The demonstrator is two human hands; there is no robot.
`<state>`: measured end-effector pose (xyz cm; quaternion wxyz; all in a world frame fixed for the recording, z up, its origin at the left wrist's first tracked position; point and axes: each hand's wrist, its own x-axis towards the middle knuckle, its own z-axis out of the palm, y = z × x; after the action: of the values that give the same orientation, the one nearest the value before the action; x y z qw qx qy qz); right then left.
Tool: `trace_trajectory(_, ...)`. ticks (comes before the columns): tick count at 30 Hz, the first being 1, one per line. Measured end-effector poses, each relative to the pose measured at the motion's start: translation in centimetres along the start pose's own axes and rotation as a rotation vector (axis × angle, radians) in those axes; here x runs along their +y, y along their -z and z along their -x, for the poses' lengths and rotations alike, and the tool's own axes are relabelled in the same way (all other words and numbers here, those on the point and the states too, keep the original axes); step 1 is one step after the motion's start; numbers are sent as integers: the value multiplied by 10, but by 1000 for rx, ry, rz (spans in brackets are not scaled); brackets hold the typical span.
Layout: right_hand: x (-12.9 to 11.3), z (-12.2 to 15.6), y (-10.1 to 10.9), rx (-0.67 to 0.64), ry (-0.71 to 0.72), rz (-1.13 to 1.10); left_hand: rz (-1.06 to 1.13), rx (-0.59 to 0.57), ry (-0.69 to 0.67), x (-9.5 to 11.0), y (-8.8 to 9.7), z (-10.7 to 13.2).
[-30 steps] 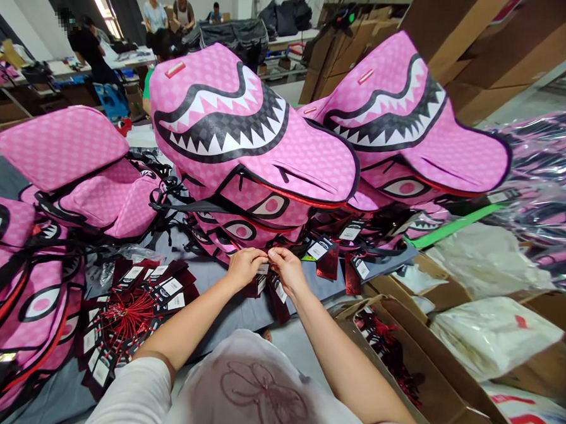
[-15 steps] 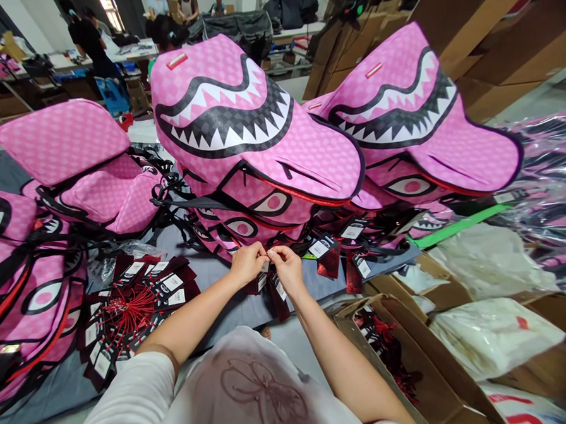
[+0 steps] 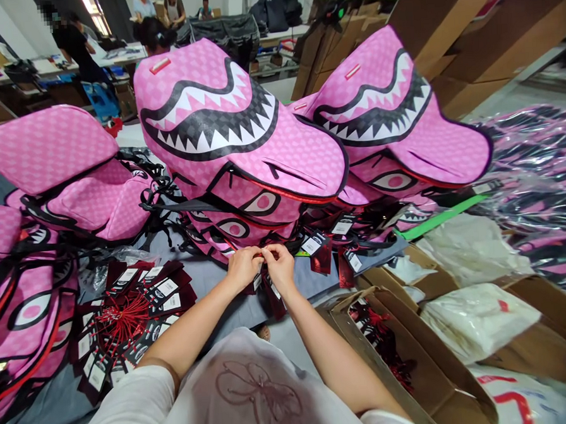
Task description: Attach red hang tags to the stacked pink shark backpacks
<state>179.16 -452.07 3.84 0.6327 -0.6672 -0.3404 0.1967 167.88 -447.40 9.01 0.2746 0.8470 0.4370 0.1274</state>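
Observation:
My left hand (image 3: 243, 268) and my right hand (image 3: 280, 268) meet at the near edge of the table, fingers pinched together. A bit of red hang tag string shows between the fingertips, mostly hidden by them. Dark red hang tags (image 3: 276, 301) dangle just under my hands. Right behind stands a stack of pink checkered backpacks (image 3: 263, 203), the top one with a toothy shark mouth (image 3: 212, 130) printed on its raised flap. More tags (image 3: 320, 253) hang from the bags to the right of my hands.
To the left, a fanned bundle of tags with red strings (image 3: 124, 314) lies on the grey cloth (image 3: 213, 323), beside more pink backpacks (image 3: 29, 314). At right are an open carton (image 3: 428, 356) holding tags, plastic bags (image 3: 478, 319) and wrapped backpacks (image 3: 538, 192). People work farther back.
The view has shifted slightly, so the bags sit farther left in it. My hands stay pinched together in nearly the same place, with only small finger movement.

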Motion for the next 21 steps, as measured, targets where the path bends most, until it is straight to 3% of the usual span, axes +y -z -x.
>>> trace_trajectory(6,0,0,1,-75,-93,-131,25,88,93,1,1,1)
trace_trajectory(10,0,1,0,-43,-114,-170,56,30,27,2,0,1)
trace_trajectory(14,1,1,0,-40,-111,-158,5,78,73,2,-1,0)
trace_trajectory(18,-1,1,2,-27,-118,-179,62,21,-18,3,0,0)
trace_trajectory(21,-1,1,4,-23,-164,-207,20,55,16,4,1,1)
